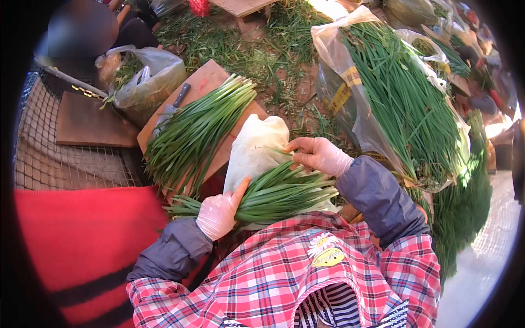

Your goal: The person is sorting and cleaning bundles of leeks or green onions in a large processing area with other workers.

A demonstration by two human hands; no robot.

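Observation:
A bunch of green chives (284, 194) lies across my lap over a white cloth (257, 145). My left hand (217, 214), in a thin clear glove, wraps round the left part of the bunch, its index finger stretched along the leaves. My right hand (320, 155), gloved too, is above the bunch's right part with thumb and fingers pinched on a few thin chive strands (281, 151). Just ahead to the left, a larger pile of chives (202, 128) rests on a wooden board (210, 74), beside a knife (178, 101).
A big plastic bag (363, 117) full of long chives stands at the right. At the left are a bag of greens (150, 74), a brown board (93, 123) and a red blanket (87, 235). Chive scraps (240, 52) litter the ground ahead. Another person (134, 27) sits at the upper left.

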